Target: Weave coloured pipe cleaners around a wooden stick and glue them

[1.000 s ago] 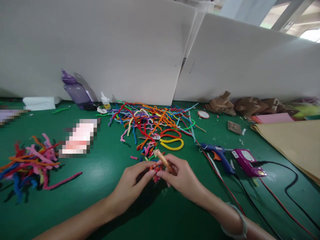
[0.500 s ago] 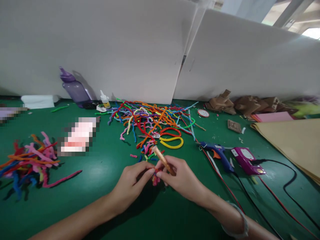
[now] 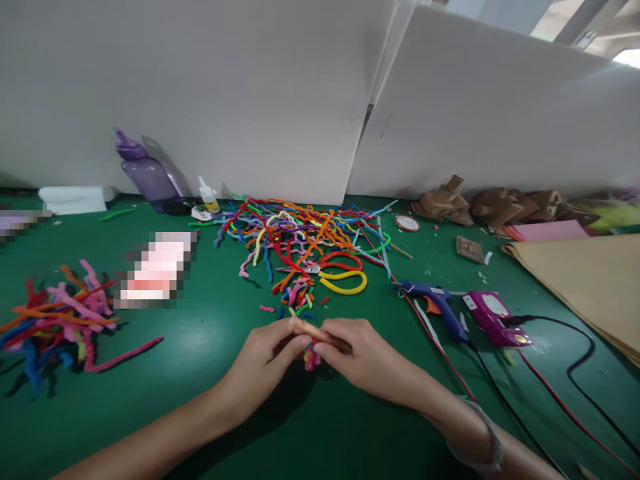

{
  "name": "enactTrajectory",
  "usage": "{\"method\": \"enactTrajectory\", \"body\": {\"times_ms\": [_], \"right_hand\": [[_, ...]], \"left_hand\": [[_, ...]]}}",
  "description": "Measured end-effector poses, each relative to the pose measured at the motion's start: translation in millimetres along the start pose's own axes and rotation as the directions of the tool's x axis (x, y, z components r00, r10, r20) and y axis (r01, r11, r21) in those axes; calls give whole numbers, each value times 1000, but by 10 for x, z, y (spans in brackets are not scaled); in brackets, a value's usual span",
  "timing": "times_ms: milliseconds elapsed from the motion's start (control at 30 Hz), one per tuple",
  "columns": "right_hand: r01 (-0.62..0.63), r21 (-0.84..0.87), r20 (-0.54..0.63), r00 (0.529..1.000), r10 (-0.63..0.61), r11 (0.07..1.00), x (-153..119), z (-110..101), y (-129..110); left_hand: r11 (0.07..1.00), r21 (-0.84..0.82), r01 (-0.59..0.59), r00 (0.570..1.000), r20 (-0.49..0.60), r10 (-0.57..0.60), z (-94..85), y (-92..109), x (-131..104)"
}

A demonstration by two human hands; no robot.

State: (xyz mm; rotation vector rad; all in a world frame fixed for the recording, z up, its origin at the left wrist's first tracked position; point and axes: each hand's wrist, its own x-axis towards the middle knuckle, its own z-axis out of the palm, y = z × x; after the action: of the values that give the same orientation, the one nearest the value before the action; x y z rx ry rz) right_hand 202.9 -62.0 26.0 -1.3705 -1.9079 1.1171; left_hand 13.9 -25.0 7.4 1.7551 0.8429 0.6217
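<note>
My left hand (image 3: 270, 353) is closed, its thumb and fingers pinching a small bundle of colourful fuzzy pipe cleaner pieces (image 3: 311, 360). A short tan stick (image 3: 313, 330), which looks wooden, lies across just above the bundle. My right hand (image 3: 363, 347) is closed round one end of this stick, with its thumb at the bundle; the other end meets my left fingertips. Cut bits of pipe cleaner (image 3: 300, 293) lie just beyond my hands. Behind these rest scissors (image 3: 345, 283) with one red and one yellow handle loop. My fingers hide part of the bundle.
A tangle of long pipe cleaners (image 3: 300, 230) lies near the white partition (image 3: 200, 100), with another pile (image 3: 65, 307) at left. A purple bottle (image 3: 150, 180) and glue bottle (image 3: 208, 197) stand behind. At right are a blue glue gun (image 3: 435, 300), its cords, and brown paper (image 3: 590, 280).
The stick has tipped from pointing up and away to lying nearly flat across the bundle, its far end now at my left fingertips. Both hands stay in nearly the same place.
</note>
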Motion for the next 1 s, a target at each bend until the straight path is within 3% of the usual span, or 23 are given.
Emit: {"method": "enactTrajectory", "body": {"times_ms": [133, 300, 500, 733, 867, 1000], "right_hand": [[-87, 133, -6, 996, 88, 987, 27, -12, 42], [-198, 402, 88, 980, 177, 894, 64, 1, 118], [-257, 464, 229, 959, 165, 847, 77, -19, 160], [-190, 196, 103, 980, 172, 962, 40, -6, 44], [-294, 329, 220, 948, 230, 897, 43, -5, 50], [-360, 443, 254, 929, 270, 821, 56, -30, 72]], "left_hand": [[968, -227, 111, 994, 50, -102, 26, -24, 15], [950, -264, 168, 986, 41, -163, 16, -12, 28], [874, -397, 280, 960, 108, -259, -16, 56, 50], [828, -441, 347, 938, 173, -301, 1, 17, 30], [892, -330, 309, 950, 149, -273, 2, 19, 46], [894, -285, 344, 938, 150, -313, -17, 53, 58]]}}
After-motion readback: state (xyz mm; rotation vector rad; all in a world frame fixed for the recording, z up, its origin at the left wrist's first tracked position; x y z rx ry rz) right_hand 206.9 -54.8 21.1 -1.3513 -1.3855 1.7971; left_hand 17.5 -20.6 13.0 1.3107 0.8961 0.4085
